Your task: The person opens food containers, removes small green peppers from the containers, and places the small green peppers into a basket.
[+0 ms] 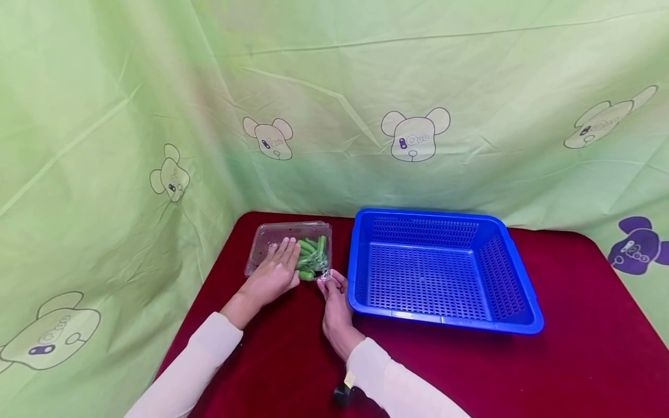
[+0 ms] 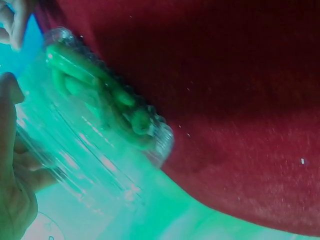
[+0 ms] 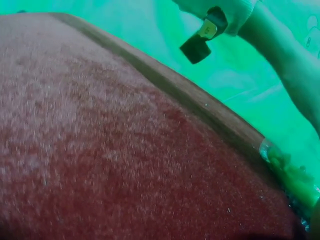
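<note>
A clear plastic box [image 1: 261, 238] holding several green vegetable pods [image 1: 311, 251] lies at the table's back left; it shows also in the left wrist view as a clear box [image 2: 95, 155] with green pods [image 2: 75, 65]. My left hand [image 1: 272, 276] rests on the box with its fingers straight. At the box's front right corner, my right hand [image 1: 337, 307] pinches the edge between thumb and fingers. In the right wrist view, only the end of the box with green pods [image 3: 295, 175] shows, at the lower right.
A blue perforated basket [image 1: 446, 322] stands right of the box, near my right hand, with nothing in it. The table has a dark red cloth [image 1: 575, 313]. Green curtains [image 1: 324, 69] with bear-head prints hang behind and at the left.
</note>
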Action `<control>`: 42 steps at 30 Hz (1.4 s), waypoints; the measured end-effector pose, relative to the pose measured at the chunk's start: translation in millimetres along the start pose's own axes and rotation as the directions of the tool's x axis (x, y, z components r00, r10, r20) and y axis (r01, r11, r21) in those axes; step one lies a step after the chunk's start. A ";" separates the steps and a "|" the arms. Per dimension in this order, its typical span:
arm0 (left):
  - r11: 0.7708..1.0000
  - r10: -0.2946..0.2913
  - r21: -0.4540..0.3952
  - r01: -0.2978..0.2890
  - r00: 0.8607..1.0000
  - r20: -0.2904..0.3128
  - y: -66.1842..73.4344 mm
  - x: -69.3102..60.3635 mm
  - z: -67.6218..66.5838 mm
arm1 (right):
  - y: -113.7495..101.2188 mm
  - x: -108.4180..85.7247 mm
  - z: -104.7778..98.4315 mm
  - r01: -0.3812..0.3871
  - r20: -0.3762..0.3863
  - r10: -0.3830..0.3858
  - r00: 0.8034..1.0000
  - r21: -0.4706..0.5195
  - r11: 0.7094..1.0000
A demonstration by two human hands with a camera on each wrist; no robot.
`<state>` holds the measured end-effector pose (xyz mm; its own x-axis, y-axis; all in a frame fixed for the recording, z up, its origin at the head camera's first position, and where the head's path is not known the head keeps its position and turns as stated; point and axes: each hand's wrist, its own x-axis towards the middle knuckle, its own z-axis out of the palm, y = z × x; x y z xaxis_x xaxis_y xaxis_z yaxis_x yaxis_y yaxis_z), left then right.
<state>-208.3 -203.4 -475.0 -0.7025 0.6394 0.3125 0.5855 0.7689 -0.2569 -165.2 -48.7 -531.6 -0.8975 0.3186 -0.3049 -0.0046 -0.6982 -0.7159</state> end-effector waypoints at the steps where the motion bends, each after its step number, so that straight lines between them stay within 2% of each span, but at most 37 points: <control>1: 1.000 -0.009 -0.002 0.009 1.000 -0.009 0.3 0.1 0.0 | -0.1 0.2 -0.2 0.002 0.005 -0.002 1.000 0.006 1.000; 3: 1.000 -0.026 0.003 0.026 0.999 -0.029 1.7 0.2 -1.2 | 0.2 0.8 -0.6 0.005 0.023 -0.005 1.000 0.006 1.000; 8: 0.998 -0.046 0.032 0.049 0.996 -0.078 6.2 3.1 -3.7 | 3.1 0.3 0.2 -0.010 0.075 0.015 0.997 -0.067 0.998; 17: 0.999 -0.028 0.017 0.031 0.989 -0.144 17.1 16.2 1.6 | 8.2 -2.4 11.9 -0.053 0.164 0.075 0.984 -0.138 0.989; 21: 0.998 -0.051 -0.033 0.045 0.978 -0.204 15.9 15.4 -0.1 | 9.1 -3.0 16.2 -0.075 0.168 0.098 0.981 -0.141 0.987; 25: 0.981 -0.105 -0.183 0.059 0.962 -0.252 5.1 12.3 -6.1 | 6.9 -0.5 17.9 -0.089 0.161 0.108 0.981 -0.119 0.989; 28: 0.951 -0.141 -0.298 0.080 0.972 -0.190 -9.1 7.4 -11.2 | 4.5 2.3 18.9 -0.092 0.154 0.106 0.982 -0.093 0.991; 30: 0.933 -0.153 -0.341 0.112 0.984 -0.095 -20.0 1.8 -13.5 | 2.7 3.3 20.0 -0.090 0.150 0.100 0.984 -0.077 0.993; 32: 0.912 -0.161 -0.377 0.158 0.987 0.024 -29.9 -5.0 -14.8 | 1.4 3.6 20.7 -0.086 0.143 0.095 0.985 -0.067 0.994; 35: 0.882 -0.163 -0.411 0.231 0.967 0.194 -39.2 -15.7 -14.3 | 1.1 4.5 20.6 -0.083 0.129 0.089 0.988 -0.049 0.995; 37: 0.872 -0.166 -0.410 0.267 0.950 0.265 -40.4 -20.7 -12.6 | 1.9 5.8 19.8 -0.080 0.123 0.084 0.989 -0.036 0.996; 39: 0.882 -0.171 -0.379 0.281 0.939 0.297 -38.2 -22.8 -10.4 | 2.8 7.0 18.9 -0.072 0.122 0.075 0.990 -0.027 0.997; 42: 0.898 -0.206 -0.319 0.303 0.931 0.302 -31.2 -21.1 -8.5 | 3.2 6.8 17.8 -0.071 0.133 0.074 0.988 -0.033 0.997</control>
<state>-208.4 -240.9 -465.8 -0.8968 0.4371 0.0682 0.4424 0.8832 0.1560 -179.3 -60.1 -524.8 -0.9460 0.1778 -0.2712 0.0733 -0.6975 -0.7128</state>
